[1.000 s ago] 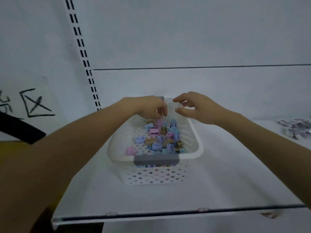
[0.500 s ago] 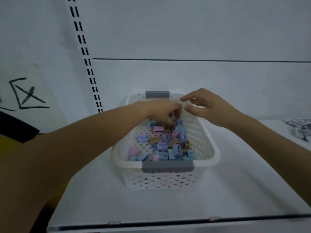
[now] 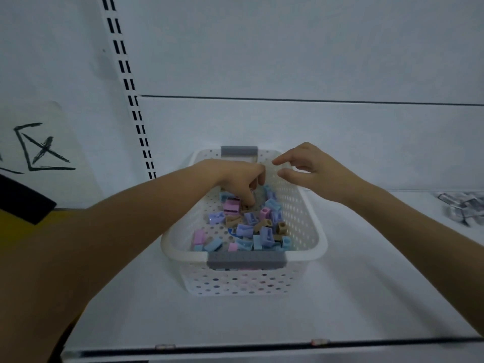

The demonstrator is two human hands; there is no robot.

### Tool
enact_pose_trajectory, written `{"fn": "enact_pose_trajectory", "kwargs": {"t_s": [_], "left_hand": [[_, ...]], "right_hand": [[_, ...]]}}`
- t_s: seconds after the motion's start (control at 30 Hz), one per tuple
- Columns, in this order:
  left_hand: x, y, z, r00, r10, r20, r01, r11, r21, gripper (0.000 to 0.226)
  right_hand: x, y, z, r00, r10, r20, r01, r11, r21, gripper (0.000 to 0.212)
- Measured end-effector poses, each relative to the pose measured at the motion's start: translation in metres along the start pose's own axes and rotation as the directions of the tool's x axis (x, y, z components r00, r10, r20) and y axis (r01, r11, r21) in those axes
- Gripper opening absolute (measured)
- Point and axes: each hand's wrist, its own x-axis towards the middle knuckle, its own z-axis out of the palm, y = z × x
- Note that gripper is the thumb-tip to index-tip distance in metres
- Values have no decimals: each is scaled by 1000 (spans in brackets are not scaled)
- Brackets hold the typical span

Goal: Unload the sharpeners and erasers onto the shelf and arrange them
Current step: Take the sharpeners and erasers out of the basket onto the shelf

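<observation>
Left hand (image 3: 235, 174) touches sharpeners (image 3: 251, 226); right hand (image 3: 311, 169) hovers.

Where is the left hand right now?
In the head view, the left hand reaches into the far end of the white basket, fingertips among the pastel sharpeners, with the right hand hovering just right of it.

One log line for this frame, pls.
stage: picking from basket | left hand: fingers down in sharpener pile, grip unclear | right hand: open, near far right rim | basket on shelf

Pastel sharpeners (image 3: 251, 229) heaped in white perforated basket (image 3: 311, 231) on shelf (image 3: 366, 297)
</observation>
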Motion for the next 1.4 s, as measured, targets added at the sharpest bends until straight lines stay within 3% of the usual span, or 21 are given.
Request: {"fn": "enact_pose_trajectory", "kwargs": {"t_s": [0.13, 0.27, 0.33, 0.4, 0.47, 0.53, 0.63, 0.77, 0.83, 0.93, 1.03, 1.1, 1.23, 1.3, 1.4], "left_hand": [[-7, -4, -8, 995, 33, -93, -32, 999, 8, 54], [-20, -13, -24, 988, 49, -145, -44, 998, 36, 49], [-30, -18, -32, 982, 51, -181, -45, 998, 34, 44], [-39, -25, -38, 974, 52, -221, -51, 999, 6, 39], [-45, -30, -40, 970, 48, -240, -51, 999, -7, 36], [-47, -34, -39, 966, 50, -254, -53, 999, -5, 35], [-46, -38, -37, 960, 56, -274, -64, 998, -22, 34], [-45, -41, -36, 951, 74, -300, -90, 995, -41, 33], [-45, -42, -35, 950, 79, -302, -96, 995, -41, 33], [-45, -45, -32, 942, 83, -324, -105, 993, -51, 31], [-45, -46, -31, 937, 79, -342, -108, 992, -67, 30], [-45, -45, -32, 938, 81, -336, -107, 992, -59, 30], [-46, -45, -32, 941, 84, -327, -106, 993, -49, 30], [-45, -44, -32, 941, 86, -328, -108, 993, -49, 30], [-46, -44, -32, 939, 73, -337, -102, 992, -70, 30]], "right_hand": [[6, -8, -11, 997, 16, 75, -4, 988, -154, 33], [11, -36, -23, 965, -48, 256, 153, 899, -409, 44], [10, -60, -22, 879, 18, 477, 186, 907, -377, 47], [7, -80, -10, 716, 111, 689, 222, 900, -375, 49], [5, -89, 7, 580, 153, 800, 324, 857, -400, 45], [4, -90, 25, 517, 167, 840, 383, 832, -402, 34], [14, -90, 41, 524, 107, 845, 455, 803, -385, 25], [41, -79, 40, 682, 49, 729, 494, 704, -510, 38], [50, -76, 31, 720, 23, 694, 451, 744, -493, 44], [43, -89, 23, 651, -26, 759, 394, 866, -308, 52], [27, -95, 46, 562, -75, 824, 447, 866, -226, 43], [28, -93, 60, 576, -96, 812, 458, 860, -223, 39], [46, -82, 50, 703, -78, 707, 492, 771, -404, 45], [47, -81, 42, 697, -49, 715, 439, 818, -372, 47], [33, -94, 45, 626, -55, 778, 407, 874, -265, 46]]}}
